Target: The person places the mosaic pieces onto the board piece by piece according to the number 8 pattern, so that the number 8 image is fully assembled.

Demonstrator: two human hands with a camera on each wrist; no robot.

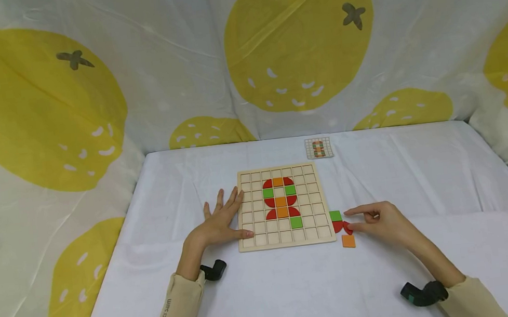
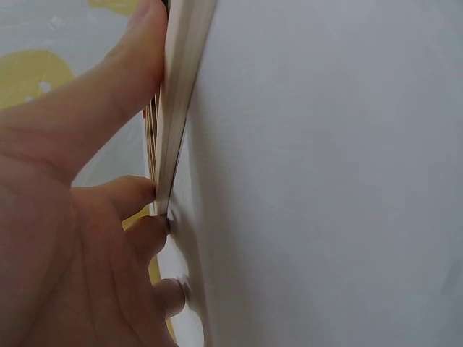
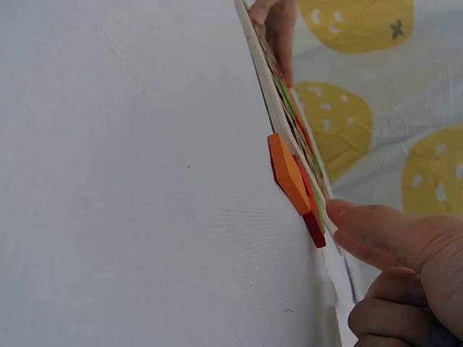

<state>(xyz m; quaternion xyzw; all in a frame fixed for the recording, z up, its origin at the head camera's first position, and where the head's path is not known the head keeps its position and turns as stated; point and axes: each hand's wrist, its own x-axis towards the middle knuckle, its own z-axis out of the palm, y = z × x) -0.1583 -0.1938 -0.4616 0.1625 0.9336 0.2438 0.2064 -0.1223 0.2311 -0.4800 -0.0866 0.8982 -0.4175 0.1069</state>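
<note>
A wooden grid board (image 1: 250, 211) lies flat on the table, with red, orange and green pieces set in its middle squares. My left hand (image 1: 216, 225) rests spread on the board's left edge, thumb at the lower corner and fingertips higher up; the left wrist view shows the thumb over the rim. Beside the board's right edge, my right hand (image 1: 383, 222) has index finger and thumb apart, the other fingers curled in. Its thumb tip is right at a small red piece (image 1: 347, 228), its index fingertip near a green square (image 1: 335, 215).
Another red curved piece (image 1: 338, 226) lies below the loose green square, and an orange square (image 1: 348, 241) sits nearer me. Behind the board is a small pattern card (image 1: 319, 148) printed with a similar coloured figure. A lemon-print cloth (image 1: 176, 57) hangs behind the white table (image 1: 298, 294).
</note>
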